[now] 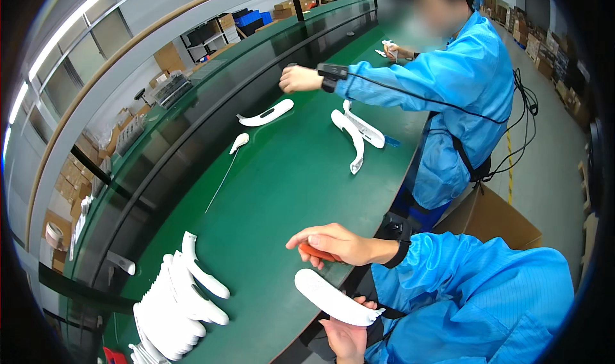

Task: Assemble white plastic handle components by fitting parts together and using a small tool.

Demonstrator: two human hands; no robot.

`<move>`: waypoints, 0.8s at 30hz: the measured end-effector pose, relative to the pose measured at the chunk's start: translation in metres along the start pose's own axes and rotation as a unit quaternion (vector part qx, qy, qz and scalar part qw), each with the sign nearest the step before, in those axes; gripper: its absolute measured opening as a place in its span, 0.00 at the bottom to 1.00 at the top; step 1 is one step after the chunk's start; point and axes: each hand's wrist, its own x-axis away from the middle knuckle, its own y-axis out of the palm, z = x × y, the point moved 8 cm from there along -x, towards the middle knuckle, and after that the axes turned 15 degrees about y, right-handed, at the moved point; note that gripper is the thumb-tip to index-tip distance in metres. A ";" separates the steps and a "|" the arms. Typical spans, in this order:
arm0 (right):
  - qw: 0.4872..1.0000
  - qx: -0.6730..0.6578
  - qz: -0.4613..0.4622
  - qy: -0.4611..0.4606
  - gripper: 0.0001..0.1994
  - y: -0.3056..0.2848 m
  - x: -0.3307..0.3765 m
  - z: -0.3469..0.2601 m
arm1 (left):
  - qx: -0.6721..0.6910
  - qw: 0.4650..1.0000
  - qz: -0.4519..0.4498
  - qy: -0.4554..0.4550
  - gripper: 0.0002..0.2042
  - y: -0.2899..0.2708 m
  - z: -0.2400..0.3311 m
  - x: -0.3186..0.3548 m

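Note:
My left hand (pixel 349 339), palm up at the table's near edge, holds a long curved white plastic piece (pixel 330 298) by its lower end. Small jagged tabs stick out at that end. Just above it, my right hand (pixel 336 243) curls around a tool with an orange-red handle (pixel 318 253). Its index finger is stretched out, and the tool's working end cannot be made out. The tool and the white piece are apart.
A dense row of similar white pieces (pixel 168 306) lies at the lower left of the green table (pixel 269 191). A thin rod with a white end (pixel 239 142), one white piece (pixel 266 113) and a pair (pixel 351 140) lie farther off. A co-worker (pixel 448 76) reaches over the table. A cardboard box (pixel 490 220) stands behind.

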 end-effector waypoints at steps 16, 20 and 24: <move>0.999 -0.005 -0.004 -0.036 0.19 0.048 0.022 -0.027 | 0.110 0.989 -0.098 -0.016 0.40 0.005 -0.020 -0.029; 0.999 0.010 -0.024 -0.023 0.23 0.057 0.008 -0.003 | 0.054 0.994 -0.100 0.004 0.38 0.007 -0.014 -0.036; 1.000 0.003 -0.018 -0.026 0.22 0.060 0.002 0.005 | 0.039 0.997 -0.064 0.017 0.38 0.010 -0.008 -0.038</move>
